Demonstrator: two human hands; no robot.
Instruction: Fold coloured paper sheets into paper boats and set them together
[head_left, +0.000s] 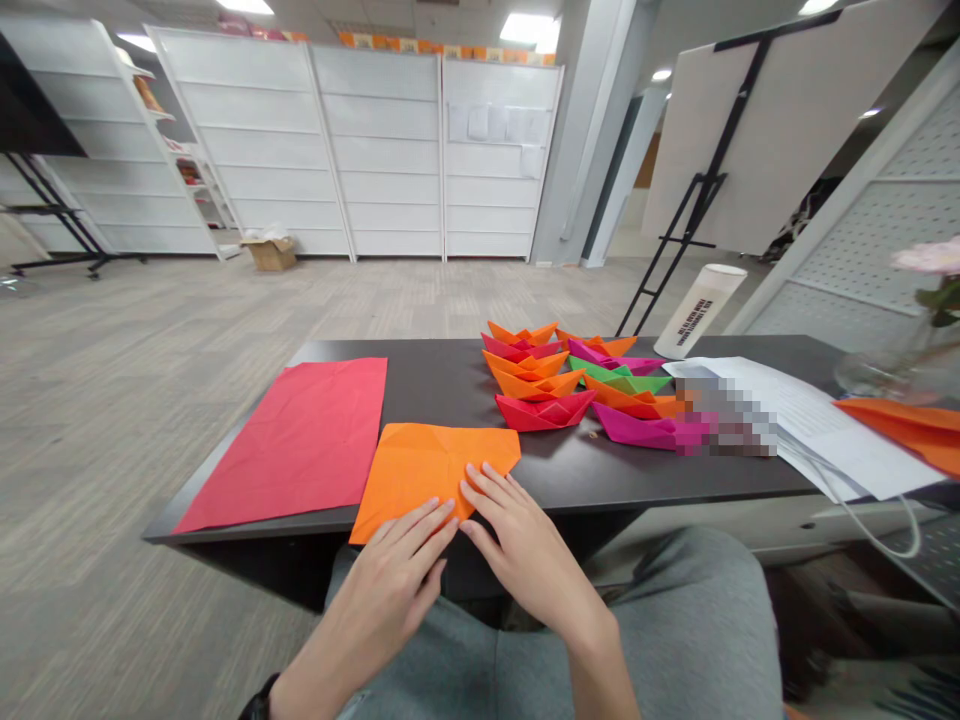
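Note:
An orange sheet of paper (pixel 427 455) lies at the table's front edge, its near left corner reaching over the edge. My left hand (pixel 401 565) rests on the sheet's near part, fingers stretched out flat. Beside it my right hand (pixel 517 540) lies on the sheet's right part, its fingers extended and slightly spread. Neither hand grips anything. Left of the orange sheet is a larger red sheet of paper (pixel 300 435) with faint creases. Folded paper boats stand in two rows behind and to the right, among them a red boat (pixel 544 411) and a green boat (pixel 619 377).
The dark table (pixel 442 385) also bears a white cylindrical container (pixel 697 312), white papers (pixel 795 410) with a pale cable, an orange paper piece (pixel 907 430) and a glass vase (pixel 874 375) with a flower. A pixelated patch hides something beside the magenta boat (pixel 637 428).

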